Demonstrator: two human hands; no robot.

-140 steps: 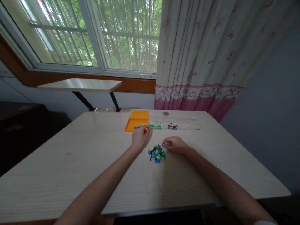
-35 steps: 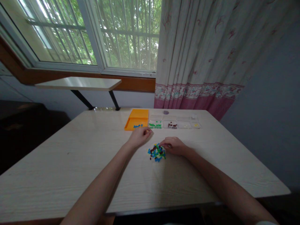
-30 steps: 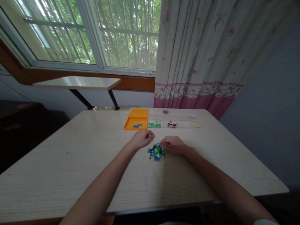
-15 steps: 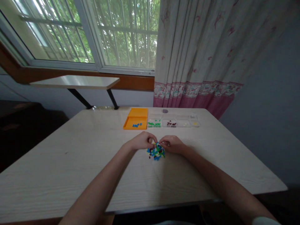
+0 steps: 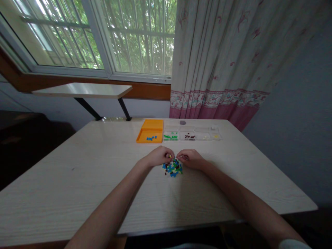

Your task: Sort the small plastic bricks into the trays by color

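A small heap of building bricks [image 5: 173,168] in blue, green, brown and pale yellow lies on the table in front of me. Over the heap's upper left edge is my left hand [image 5: 162,155], its thumb and index finger pinched; what sits between them is too small to make out. My right hand [image 5: 190,159] faces it from the upper right of the heap, fingertips also pressed together. Whatever the right fingertips hold is hidden. The two hands' fingertips are close together, with a narrow gap between them.
Behind the heap stands an open orange box [image 5: 149,131] with several blue bricks. Beside it are clear trays with green pieces [image 5: 171,136], brown pieces [image 5: 190,136] and yellow pieces [image 5: 215,137]. A raised shelf [image 5: 85,90] overhangs the table's [image 5: 85,166] back left.
My left hand has shifted slightly right and up off the heap, its fingers closing tighter. The right hand has barely moved.
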